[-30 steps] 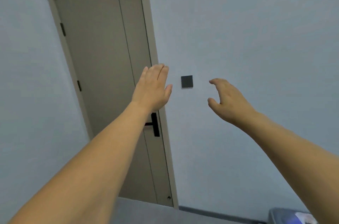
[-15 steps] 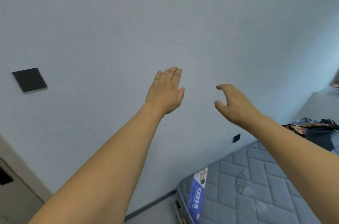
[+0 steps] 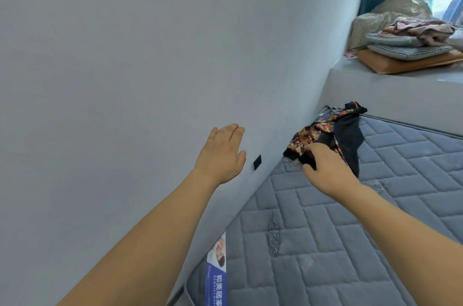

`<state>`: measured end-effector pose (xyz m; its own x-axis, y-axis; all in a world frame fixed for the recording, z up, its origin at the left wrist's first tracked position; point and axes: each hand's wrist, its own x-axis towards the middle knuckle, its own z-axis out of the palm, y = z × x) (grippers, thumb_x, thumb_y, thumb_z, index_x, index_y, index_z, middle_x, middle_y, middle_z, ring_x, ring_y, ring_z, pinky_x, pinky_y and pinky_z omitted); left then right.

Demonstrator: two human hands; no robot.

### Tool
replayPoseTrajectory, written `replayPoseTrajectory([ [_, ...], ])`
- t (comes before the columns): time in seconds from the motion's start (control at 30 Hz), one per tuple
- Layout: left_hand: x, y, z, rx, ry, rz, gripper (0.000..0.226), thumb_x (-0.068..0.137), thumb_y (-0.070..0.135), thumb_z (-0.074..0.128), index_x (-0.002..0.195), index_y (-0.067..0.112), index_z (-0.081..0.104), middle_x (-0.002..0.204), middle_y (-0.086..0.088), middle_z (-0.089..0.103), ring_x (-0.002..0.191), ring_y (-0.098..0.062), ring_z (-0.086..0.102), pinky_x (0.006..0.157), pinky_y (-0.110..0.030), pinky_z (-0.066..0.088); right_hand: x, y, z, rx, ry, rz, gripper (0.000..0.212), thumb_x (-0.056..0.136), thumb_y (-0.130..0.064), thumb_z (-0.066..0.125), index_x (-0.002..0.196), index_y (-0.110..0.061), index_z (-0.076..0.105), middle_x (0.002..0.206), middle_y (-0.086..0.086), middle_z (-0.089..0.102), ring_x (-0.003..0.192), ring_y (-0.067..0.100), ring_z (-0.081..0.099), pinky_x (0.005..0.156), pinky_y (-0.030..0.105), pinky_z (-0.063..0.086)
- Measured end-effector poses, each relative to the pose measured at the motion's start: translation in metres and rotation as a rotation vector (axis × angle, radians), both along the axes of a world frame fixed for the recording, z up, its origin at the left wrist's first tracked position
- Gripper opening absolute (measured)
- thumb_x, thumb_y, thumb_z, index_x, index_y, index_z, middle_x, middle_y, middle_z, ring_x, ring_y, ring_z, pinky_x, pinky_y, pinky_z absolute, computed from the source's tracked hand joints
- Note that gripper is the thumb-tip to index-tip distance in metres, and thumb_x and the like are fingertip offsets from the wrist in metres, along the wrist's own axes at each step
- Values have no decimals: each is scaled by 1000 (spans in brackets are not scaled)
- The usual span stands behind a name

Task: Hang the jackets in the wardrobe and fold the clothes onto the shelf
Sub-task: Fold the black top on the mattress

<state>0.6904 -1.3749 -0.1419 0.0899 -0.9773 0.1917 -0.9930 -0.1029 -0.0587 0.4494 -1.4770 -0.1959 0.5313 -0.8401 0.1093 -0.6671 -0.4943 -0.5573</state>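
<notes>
Fetching step: right hand [image 3: 325,170] fingers curled, nearing the patterned jacket [image 3: 325,134] just beyond them; left hand [image 3: 220,155] spread, empty. Next, gripping and lifting off the bed [image 3: 350,243].

Hands [image 3: 221,154] outstretched, patterned garment [image 3: 328,135], mattress [image 3: 350,230]

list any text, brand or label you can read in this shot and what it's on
"和美居家" in white characters, running down the blue part of the label on the mattress edge; the last character is cut off by the frame, so that reading is unsure.
A line of small white letters beside those characters: too small and blurred to read.
The white upper part of the label shows a picture, with no readable text.
Nothing else in view carries lettering.
</notes>
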Motion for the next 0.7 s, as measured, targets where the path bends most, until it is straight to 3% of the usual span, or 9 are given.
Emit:
replayPoseTrajectory([
  [0.13, 8, -96, -82, 43, 123, -84, 56, 102, 29, 42, 152, 8, 29, 159, -9, 26, 145, -24, 22, 122, -40, 11, 4, -69, -74, 20, 25, -117, 49, 91, -12, 58, 138, -2, 47, 139, 14, 50, 125, 29, 48, 103, 35, 35],
  [0.23, 10, -167, -179, 118, 235, -110, 55, 100, 27, 47, 149, 6, 35, 157, -11, 30, 143, -26, 28, 120, -36, 16, 8, -124, -160, 21, 50, -178, 48, 88, -7, 59, 134, 2, 51, 134, 15, 53, 126, 30, 49, 106, 35, 35],
  [0.33, 8, -222, -291, 290, 275, -131, 58, 101, 32, 43, 152, 11, 28, 161, -8, 22, 146, -23, 23, 120, -34, 17, 4, -172, -254, 44, 102, -238, 51, 87, -7, 60, 136, 1, 49, 137, 15, 52, 128, 29, 47, 108, 34, 33],
  [0.47, -10, -276, -431, 476, 313, -166, 59, 101, 31, 41, 154, 13, 23, 163, -6, 14, 150, -21, 12, 122, -40, 14, -14, -225, -377, 86, 186, -316, 58, 87, -15, 60, 143, -8, 44, 147, 9, 43, 134, 26, 41, 111, 36, 32],
  [0.57, -34, -328, -500, 524, 273, -226, 62, 100, 30, 43, 155, 14, 20, 164, -4, 11, 151, -24, 5, 123, -44, 9, -28, -273, -450, 43, 288, -387, 63, 87, -23, 61, 146, -12, 41, 151, 11, 37, 136, 30, 38, 112, 43, 33],
  [0.7, -62, -413, -558, 450, 256, -302, 69, 97, 27, 46, 157, 16, 13, 165, -2, 5, 152, -27, -1, 122, -49, 10, -44, -328, -530, 126, 390, -486, 70, 91, -49, 55, 152, -35, 23, 160, 6, 13, 147, 29, 12, 117, 59, 15],
])
